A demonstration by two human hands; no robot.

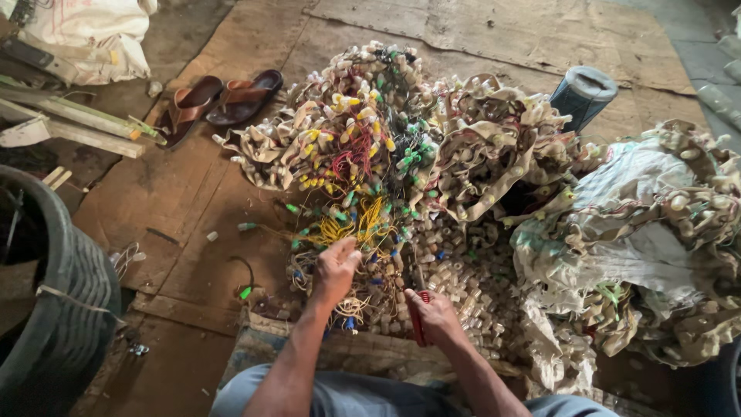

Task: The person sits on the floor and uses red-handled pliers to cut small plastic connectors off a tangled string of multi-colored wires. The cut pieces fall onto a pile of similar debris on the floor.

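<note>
The left hand pinches yellow wires at the near edge of the tangled bulb-string pile. The right hand grips red-handled cutters over loose bulb sockets. Bare cardboard floor lies open to the left, toward brown sandals.

2 brown sandals side by side on cardboard floor, upper left. White sack at top-left corner, wooden slats beside it. Dark ribbed tub at left edge. Blue-grey cup overturned, upper right. Crumpled pale sack at right.
</note>
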